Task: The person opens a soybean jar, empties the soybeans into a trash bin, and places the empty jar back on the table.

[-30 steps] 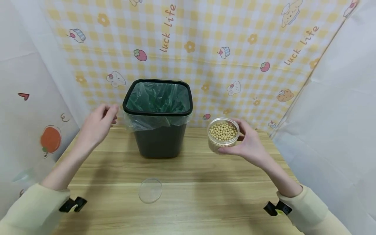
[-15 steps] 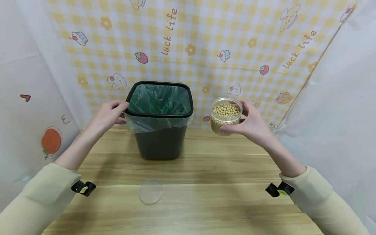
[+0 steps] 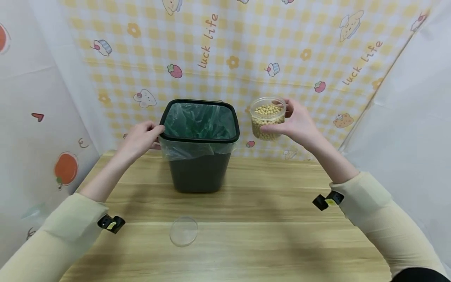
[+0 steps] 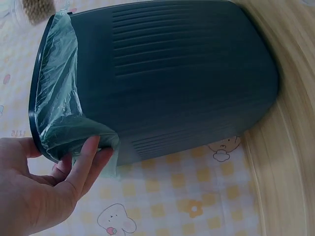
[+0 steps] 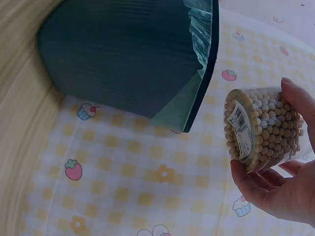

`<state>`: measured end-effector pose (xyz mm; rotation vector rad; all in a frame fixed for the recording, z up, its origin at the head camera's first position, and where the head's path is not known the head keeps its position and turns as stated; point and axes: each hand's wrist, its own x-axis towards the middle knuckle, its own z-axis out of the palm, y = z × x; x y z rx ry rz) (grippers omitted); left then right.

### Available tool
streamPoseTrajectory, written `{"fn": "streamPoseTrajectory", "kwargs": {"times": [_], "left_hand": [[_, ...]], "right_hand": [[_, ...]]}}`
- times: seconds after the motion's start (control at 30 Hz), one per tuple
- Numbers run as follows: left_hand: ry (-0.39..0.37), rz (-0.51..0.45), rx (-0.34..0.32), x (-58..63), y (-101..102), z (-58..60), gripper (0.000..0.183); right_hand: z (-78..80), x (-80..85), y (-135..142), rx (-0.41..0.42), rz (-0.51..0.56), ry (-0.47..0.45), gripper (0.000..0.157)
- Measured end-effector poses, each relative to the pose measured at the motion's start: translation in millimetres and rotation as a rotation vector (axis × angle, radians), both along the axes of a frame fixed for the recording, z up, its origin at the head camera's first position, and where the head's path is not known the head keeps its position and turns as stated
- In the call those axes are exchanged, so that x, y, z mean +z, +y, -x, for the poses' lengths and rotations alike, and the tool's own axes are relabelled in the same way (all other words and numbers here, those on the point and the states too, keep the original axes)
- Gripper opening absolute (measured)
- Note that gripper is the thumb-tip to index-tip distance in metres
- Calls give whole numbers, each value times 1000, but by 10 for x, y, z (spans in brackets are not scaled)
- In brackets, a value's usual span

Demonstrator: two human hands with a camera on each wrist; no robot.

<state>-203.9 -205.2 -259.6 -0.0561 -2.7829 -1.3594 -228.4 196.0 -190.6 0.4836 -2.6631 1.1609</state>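
Observation:
My left hand [image 3: 142, 139] grips the left rim of a dark trash can [image 3: 199, 172]; the left wrist view shows its thumb at the rim and its fingers on the green plastic liner [image 4: 61, 93] folded over outside. In my right hand [image 3: 297, 121] is a clear round jar [image 3: 268, 119] of soybeans [image 3: 267, 109], lidless and raised to the right of the can, about level with its rim. The jar stands nearly upright, thumb on its near side. A label with a barcode [image 5: 241, 129] shows on its bottom in the right wrist view.
A clear round lid [image 3: 184, 231] lies on the wooden table [image 3: 253, 235] in front of the can. Behind hangs a yellow checked cloth [image 3: 246, 51] with cartoon prints. White sheets [image 3: 401, 117] enclose both sides.
My left hand has moved right onto the can's rim and taken hold of it. My right hand has lifted the jar of soybeans higher. The can and lid stay put on the table.

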Motion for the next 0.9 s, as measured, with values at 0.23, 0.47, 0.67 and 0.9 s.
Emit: {"fn": "streamPoseTrajectory", "kwargs": {"times": [0.23, 0.47, 0.67, 0.9], "left_hand": [[0, 4, -2, -11, 11, 0, 54], [-35, -18, -5, -4, 13, 6, 52], [-109, -123, -16, 12, -16, 12, 52], [-123, -147, -29, 8, -28, 15, 50]], "right_hand": [[215, 131, -238, 26, -70, -24, 88], [385, 216, -537, 53, -138, -21, 88], [568, 258, -751, 120, -203, -10, 85], [704, 294, -932, 134, -298, -7, 89]]}}
